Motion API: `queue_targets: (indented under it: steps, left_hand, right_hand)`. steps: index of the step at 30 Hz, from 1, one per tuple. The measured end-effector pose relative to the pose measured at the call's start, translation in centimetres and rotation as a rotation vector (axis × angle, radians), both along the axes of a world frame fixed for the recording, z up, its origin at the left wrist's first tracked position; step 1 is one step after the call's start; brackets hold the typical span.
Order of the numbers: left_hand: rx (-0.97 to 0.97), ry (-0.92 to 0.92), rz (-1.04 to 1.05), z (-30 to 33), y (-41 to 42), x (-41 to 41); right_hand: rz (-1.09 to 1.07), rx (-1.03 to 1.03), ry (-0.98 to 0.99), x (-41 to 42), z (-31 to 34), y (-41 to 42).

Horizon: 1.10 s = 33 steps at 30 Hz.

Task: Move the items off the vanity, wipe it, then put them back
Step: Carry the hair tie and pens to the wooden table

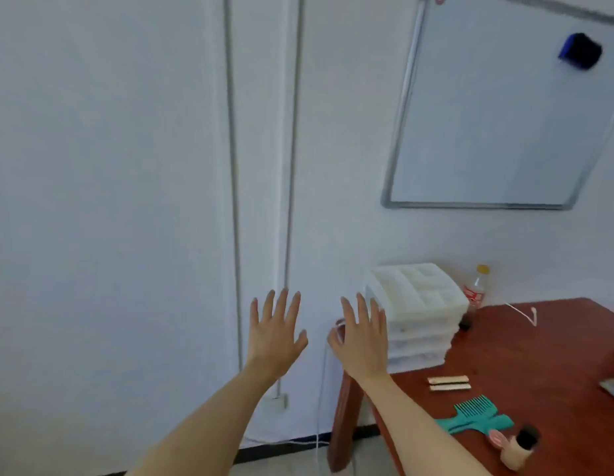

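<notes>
Head view: left hand (276,333) and right hand (362,338) both raised in front of the wall, fingers spread, holding nothing. The vanity (539,365) sits right, still loaded, so clearing looks not yet begun. Best bet: lift the white drawer organizer (415,314) at the far left corner with both palms under its sides, keeping it level. Count: one organizer, one bottle (474,290) behind it, two gold clips (449,383), one teal comb (477,415), one brush (520,448) nearest
</notes>
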<state>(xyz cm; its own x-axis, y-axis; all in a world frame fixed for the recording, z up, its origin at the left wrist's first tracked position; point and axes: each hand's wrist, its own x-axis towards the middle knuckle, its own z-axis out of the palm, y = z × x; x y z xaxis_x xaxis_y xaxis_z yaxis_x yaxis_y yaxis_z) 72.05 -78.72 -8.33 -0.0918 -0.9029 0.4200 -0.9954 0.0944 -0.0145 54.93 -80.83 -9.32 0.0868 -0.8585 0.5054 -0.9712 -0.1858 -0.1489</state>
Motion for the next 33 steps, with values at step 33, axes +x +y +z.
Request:
queue_targets:
  steps: [33]
  left_hand:
    - [0.032,0.310,1.631,-7.4,61.6,63.0]
  right_hand:
    - [1.610,0.229,0.252,83.9,-9.5,46.0]
